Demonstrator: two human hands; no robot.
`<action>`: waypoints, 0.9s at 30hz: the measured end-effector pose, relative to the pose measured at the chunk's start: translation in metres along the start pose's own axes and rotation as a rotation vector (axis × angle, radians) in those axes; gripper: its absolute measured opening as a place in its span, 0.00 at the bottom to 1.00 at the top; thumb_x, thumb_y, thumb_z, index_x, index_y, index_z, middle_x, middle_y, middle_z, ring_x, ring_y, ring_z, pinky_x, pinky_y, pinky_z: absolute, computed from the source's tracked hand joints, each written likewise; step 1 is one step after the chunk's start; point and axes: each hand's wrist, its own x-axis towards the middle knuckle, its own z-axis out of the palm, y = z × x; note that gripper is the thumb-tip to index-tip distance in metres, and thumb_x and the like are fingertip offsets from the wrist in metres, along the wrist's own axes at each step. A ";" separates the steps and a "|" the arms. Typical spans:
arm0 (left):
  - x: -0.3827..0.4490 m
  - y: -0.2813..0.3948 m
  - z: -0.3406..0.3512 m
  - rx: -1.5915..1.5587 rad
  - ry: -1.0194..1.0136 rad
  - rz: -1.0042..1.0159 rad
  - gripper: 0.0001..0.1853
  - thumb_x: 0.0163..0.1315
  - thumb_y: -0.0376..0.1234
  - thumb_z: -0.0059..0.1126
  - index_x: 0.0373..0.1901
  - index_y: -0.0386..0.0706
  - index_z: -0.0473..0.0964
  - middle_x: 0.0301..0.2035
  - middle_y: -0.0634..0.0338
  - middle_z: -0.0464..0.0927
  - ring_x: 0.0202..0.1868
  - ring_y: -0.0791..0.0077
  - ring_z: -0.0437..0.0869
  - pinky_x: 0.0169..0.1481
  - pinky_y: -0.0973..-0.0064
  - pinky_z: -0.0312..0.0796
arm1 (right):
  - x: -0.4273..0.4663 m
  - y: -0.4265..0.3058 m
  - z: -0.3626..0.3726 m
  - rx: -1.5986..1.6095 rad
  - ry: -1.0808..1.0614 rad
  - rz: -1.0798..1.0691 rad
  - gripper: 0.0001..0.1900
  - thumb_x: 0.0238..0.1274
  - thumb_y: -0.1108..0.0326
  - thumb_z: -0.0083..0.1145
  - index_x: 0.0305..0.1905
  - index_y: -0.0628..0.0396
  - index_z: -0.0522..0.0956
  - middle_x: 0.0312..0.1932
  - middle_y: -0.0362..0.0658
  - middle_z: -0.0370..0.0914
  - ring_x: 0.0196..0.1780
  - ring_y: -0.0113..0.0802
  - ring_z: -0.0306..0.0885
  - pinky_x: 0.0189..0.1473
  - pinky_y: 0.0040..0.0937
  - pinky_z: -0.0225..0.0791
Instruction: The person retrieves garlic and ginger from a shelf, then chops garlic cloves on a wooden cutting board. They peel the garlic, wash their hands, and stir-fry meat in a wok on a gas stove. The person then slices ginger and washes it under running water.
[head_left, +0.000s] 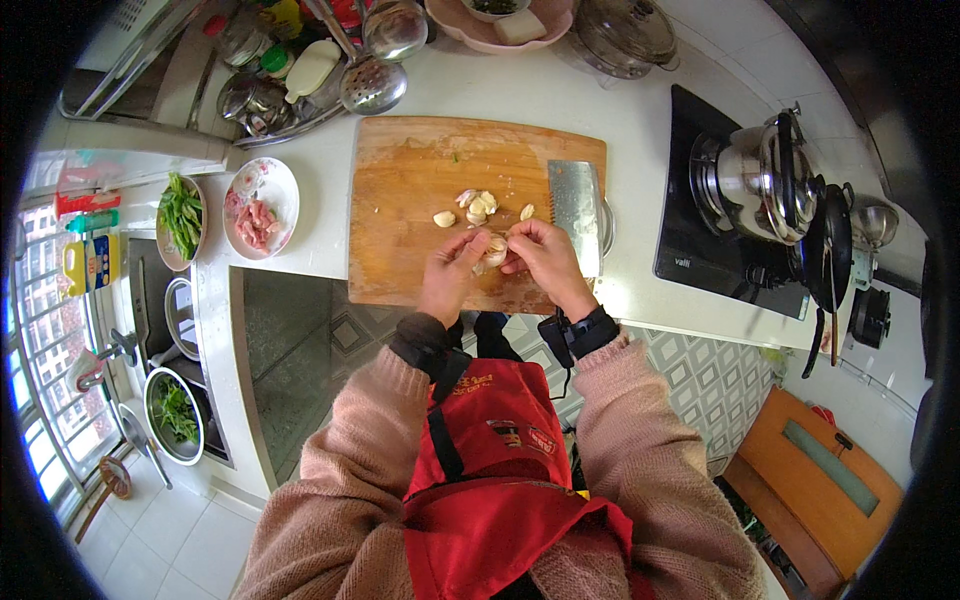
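Note:
My left hand (454, 268) and my right hand (541, 253) meet over the near part of a wooden cutting board (420, 165). Between them they grip a partly broken garlic bulb (492, 253) with papery skin. Just beyond my fingers lies a small heap of garlic cloves (480, 204). One loose clove (445, 219) sits to the left of the heap, and another clove (527, 212) to the right. A cleaver (576, 214) rests flat along the board's right side, close to my right hand. Bits of skin dot the wood.
On the left stand a plate of raw meat pieces (256, 225) and a plate of green vegetables (180, 221). A bowl of leafy greens (175, 416) is at the sink. To the right, a steel pot (757, 184) sits on a black gas hob (690, 251). Ladles (373, 84) lie at the back.

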 end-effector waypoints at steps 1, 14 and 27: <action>0.001 -0.001 0.000 0.025 -0.003 0.058 0.15 0.69 0.43 0.65 0.47 0.42 0.82 0.34 0.70 0.80 0.26 0.89 0.71 0.24 0.86 0.59 | 0.000 -0.001 0.001 -0.007 0.000 -0.031 0.08 0.69 0.70 0.58 0.42 0.67 0.78 0.35 0.44 0.82 0.32 0.28 0.83 0.33 0.24 0.79; 0.010 -0.006 -0.005 0.079 0.010 0.128 0.11 0.68 0.36 0.65 0.48 0.42 0.81 0.35 0.71 0.79 0.28 0.88 0.73 0.27 0.87 0.62 | -0.009 0.002 0.007 -0.298 0.085 -0.300 0.09 0.63 0.72 0.64 0.45 0.64 0.84 0.34 0.43 0.87 0.36 0.24 0.83 0.40 0.25 0.75; 0.004 0.000 -0.004 -0.036 0.052 -0.121 0.08 0.69 0.36 0.64 0.42 0.41 0.79 0.34 0.69 0.77 0.34 0.86 0.72 0.37 0.84 0.63 | -0.005 0.012 0.009 0.034 0.121 -0.136 0.08 0.63 0.74 0.62 0.45 0.64 0.83 0.32 0.41 0.85 0.32 0.24 0.82 0.37 0.24 0.75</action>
